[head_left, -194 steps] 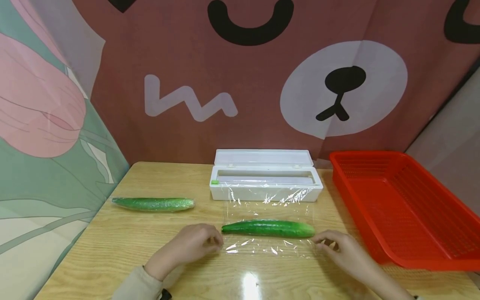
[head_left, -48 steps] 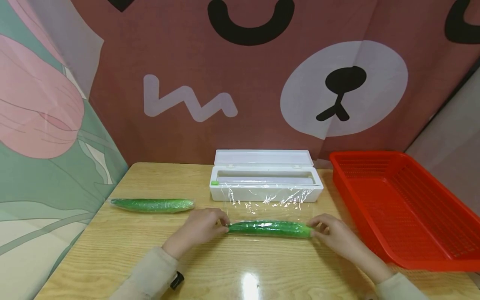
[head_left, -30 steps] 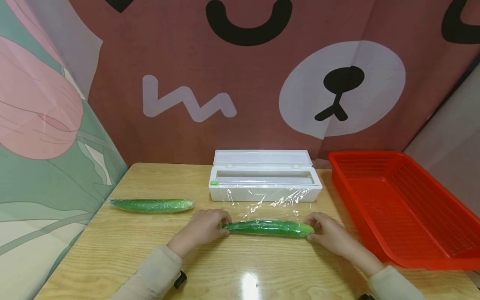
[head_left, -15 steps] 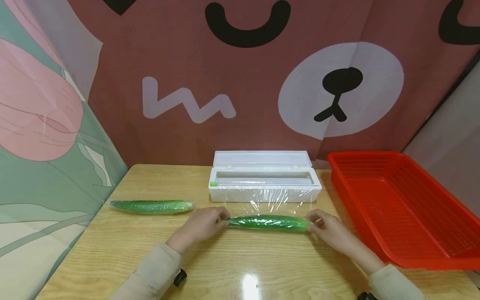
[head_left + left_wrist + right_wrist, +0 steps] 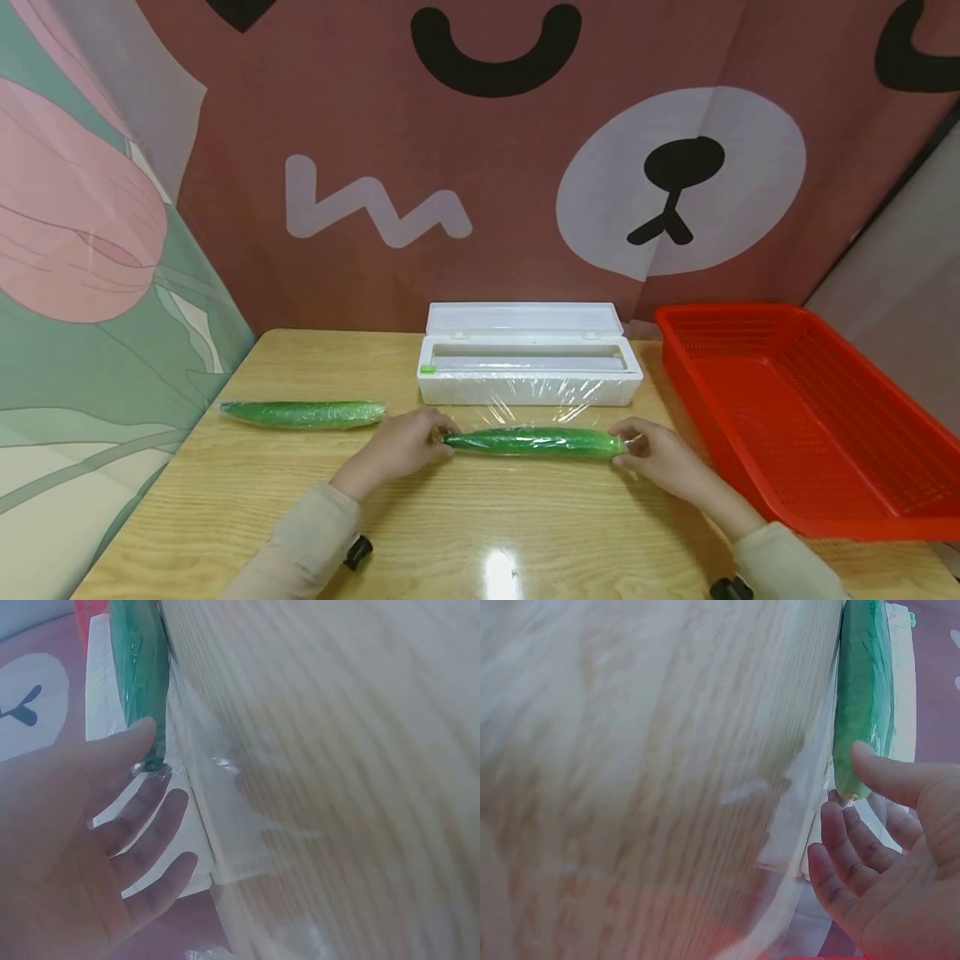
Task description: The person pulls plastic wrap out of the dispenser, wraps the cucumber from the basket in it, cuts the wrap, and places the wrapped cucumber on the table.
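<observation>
A green cucumber, covered in shiny plastic wrap, lies crosswise in front of the white wrap dispenser. My left hand holds its dark, narrow end between thumb and fingers. At the paler end my right hand does the same. Creased film runs from the cucumber back to the dispenser, whose lid stands up with the roll inside. In the left wrist view the thumb lies on the cucumber tip and the other fingers spread below. The right wrist view has the thumb against the cucumber's pale end.
Another wrapped cucumber lies at the left on the wooden table. A red plastic basket stands at the right, close to my right forearm. A printed cloth hangs behind the table.
Earlier the cucumber lay on a flat sheet of film with my hands beside its ends. Both hands then took the ends; film now covers it, and it has moved slightly toward the dispenser.
</observation>
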`<state>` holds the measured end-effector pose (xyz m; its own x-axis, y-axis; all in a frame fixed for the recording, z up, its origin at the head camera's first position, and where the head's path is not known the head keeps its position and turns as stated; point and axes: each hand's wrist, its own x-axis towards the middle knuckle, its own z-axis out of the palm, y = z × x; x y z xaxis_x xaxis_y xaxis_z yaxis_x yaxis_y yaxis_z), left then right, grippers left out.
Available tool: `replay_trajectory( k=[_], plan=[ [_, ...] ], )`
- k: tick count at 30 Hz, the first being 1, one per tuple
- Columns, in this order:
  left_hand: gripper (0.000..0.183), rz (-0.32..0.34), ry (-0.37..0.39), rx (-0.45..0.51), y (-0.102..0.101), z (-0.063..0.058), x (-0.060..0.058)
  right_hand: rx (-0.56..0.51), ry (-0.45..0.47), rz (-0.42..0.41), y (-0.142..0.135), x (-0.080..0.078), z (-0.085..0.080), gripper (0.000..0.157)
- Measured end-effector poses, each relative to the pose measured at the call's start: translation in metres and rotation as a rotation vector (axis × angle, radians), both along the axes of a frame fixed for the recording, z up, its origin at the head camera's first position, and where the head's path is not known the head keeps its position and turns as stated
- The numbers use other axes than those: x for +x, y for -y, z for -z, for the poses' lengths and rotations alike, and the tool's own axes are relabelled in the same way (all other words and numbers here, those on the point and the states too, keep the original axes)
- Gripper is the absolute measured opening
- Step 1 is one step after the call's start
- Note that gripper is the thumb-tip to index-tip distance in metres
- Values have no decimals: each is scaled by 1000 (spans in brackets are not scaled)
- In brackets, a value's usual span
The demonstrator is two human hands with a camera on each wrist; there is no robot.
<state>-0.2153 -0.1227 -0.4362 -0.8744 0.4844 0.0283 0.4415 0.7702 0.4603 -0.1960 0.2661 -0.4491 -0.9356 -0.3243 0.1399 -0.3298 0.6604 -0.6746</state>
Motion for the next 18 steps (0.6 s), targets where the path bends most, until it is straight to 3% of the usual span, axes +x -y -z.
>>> replay_trajectory(
  k=[5, 10, 18],
  plan=[
    [25, -22, -5, -16, -1, 1, -2, 7, 12, 27, 2, -2, -1, 30],
    [29, -72, 50, 37, -1, 3, -4, -26, 22, 48, 2, -4, 0, 32],
    [15, -170, 96, 101, -3, 2, -7, -27, 23, 74, 3, -10, -1, 26]
  ],
)
